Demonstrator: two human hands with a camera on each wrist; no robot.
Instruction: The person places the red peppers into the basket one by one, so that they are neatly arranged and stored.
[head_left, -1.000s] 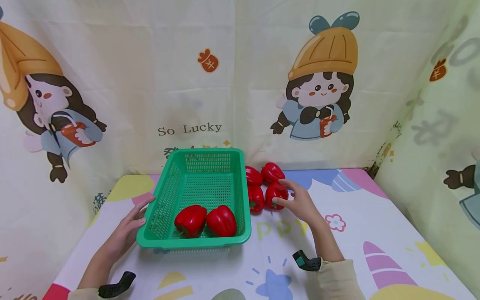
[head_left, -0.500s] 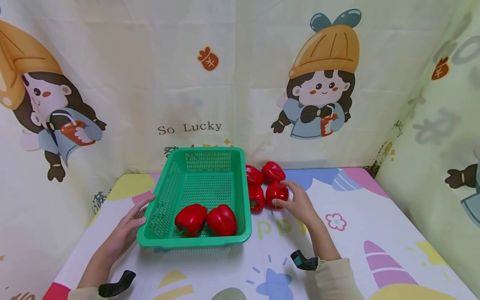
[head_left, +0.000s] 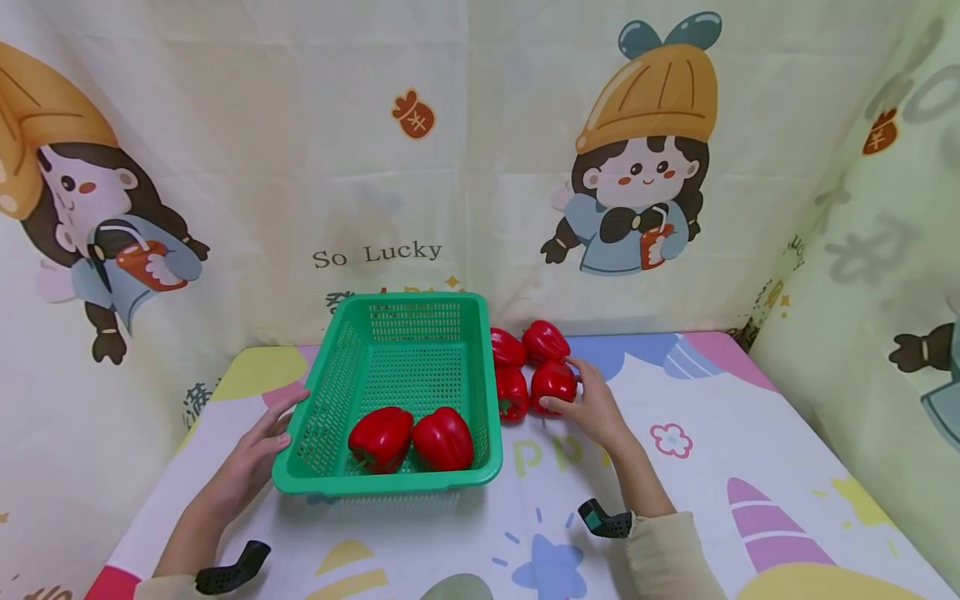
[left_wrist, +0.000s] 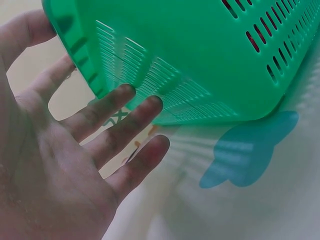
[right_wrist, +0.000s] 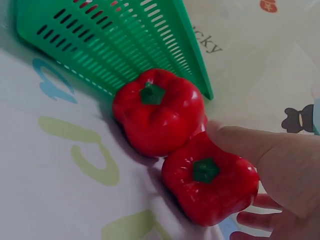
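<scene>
Two red bell peppers (head_left: 381,440) lie at the near end of a green perforated plastic basket (head_left: 468,480). My left hand (head_left: 251,467) touches the basket's left rim; its fingers (left_wrist: 137,120) extend fairly straight along the outer wall in the left wrist view. On the other side, my right hand (head_left: 596,408) holds a red bell pepper (right_wrist: 210,180) between thumb and fingers, the thumb over its upper side. That pepper sits beside another bell pepper (right_wrist: 160,115) close to the basket wall. Part of the right fingers is hidden behind the held pepper.
Two more bell peppers (head_left: 546,342) lie farther back, one partly hidden by the basket's right side. A printed cloth (head_left: 675,500) covers the table, and a patterned curtain (head_left: 495,167) hangs behind it. Black wrist cameras (head_left: 606,521) are strapped on both arms.
My right hand and forearm have shifted slightly left, the fingers lying closer around the pepper. The left hand, the basket and the peppers stay in place.
</scene>
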